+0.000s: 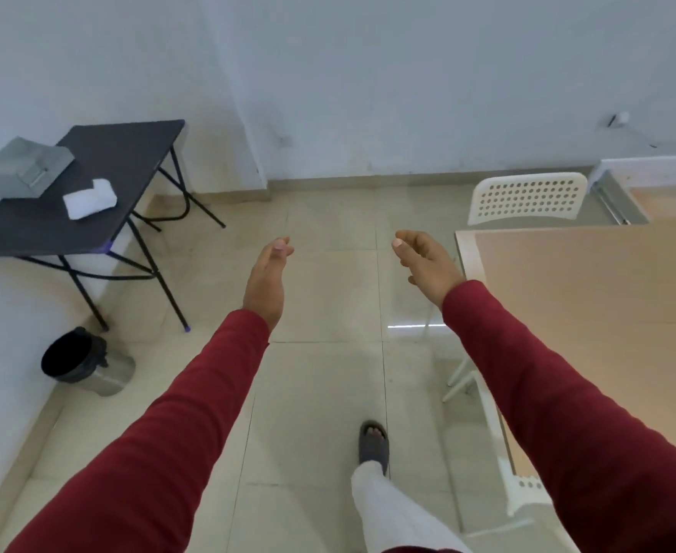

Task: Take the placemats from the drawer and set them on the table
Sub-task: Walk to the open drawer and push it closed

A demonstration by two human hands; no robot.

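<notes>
My left hand [266, 279] and my right hand [426, 261] are stretched out in front of me over the tiled floor, palms facing each other, fingers relaxed and holding nothing. A light wooden table [591, 313] stands at the right, its near corner just beside my right hand. A grey metal drawer box [23, 167] sits on the small black folding table [101, 217] at the left. A folded white cloth [89, 199] lies next to that box. No placemat can be told apart with certainty.
A white perforated chair [527, 197] stands behind the wooden table. A steel bin with a black liner [85, 363] sits on the floor under the black table. My foot in a grey sandal [374, 445] is on the tiles.
</notes>
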